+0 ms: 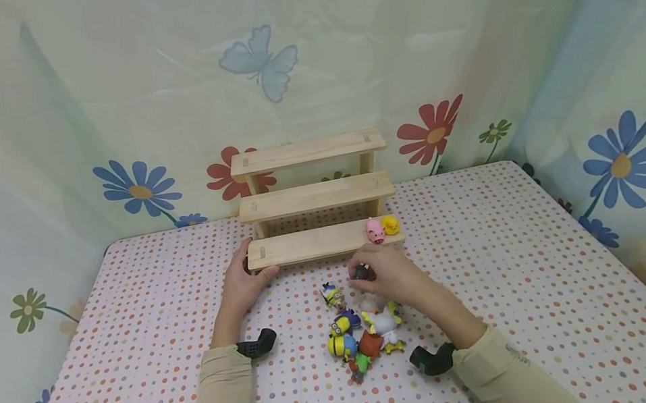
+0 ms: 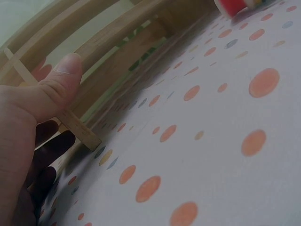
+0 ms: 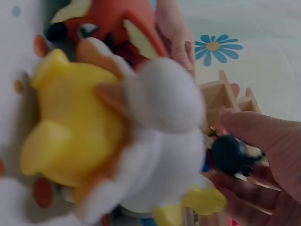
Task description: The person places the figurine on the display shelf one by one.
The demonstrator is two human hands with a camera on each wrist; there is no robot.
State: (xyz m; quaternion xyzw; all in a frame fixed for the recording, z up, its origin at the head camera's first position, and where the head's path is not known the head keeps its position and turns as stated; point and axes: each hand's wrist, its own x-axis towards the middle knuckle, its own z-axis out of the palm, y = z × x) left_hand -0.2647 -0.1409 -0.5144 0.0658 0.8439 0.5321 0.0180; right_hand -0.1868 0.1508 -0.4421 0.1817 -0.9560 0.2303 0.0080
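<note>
A three-step wooden display shelf (image 1: 310,244) stands at the back of the table. My left hand (image 1: 242,287) grips the left end of its lowest step, thumb at the front and fingers around the end. Just in front of that step's right end, my right hand (image 1: 394,275) pinches a small toy figure with a dark head (image 3: 228,154), partly hidden by the fingers. A pink pig toy (image 1: 374,230) and a yellow duck toy (image 1: 391,224) sit side by side on the lowest step, at its right end.
Several toy figures lie clustered on the dotted tablecloth (image 1: 300,402): yellow-and-blue minions (image 1: 342,347), a white bird-like figure (image 1: 383,324) with yellow feet, a red-brown figure (image 1: 370,344) and a green one (image 1: 361,364). A flowered curtain (image 1: 307,81) hangs behind the shelf.
</note>
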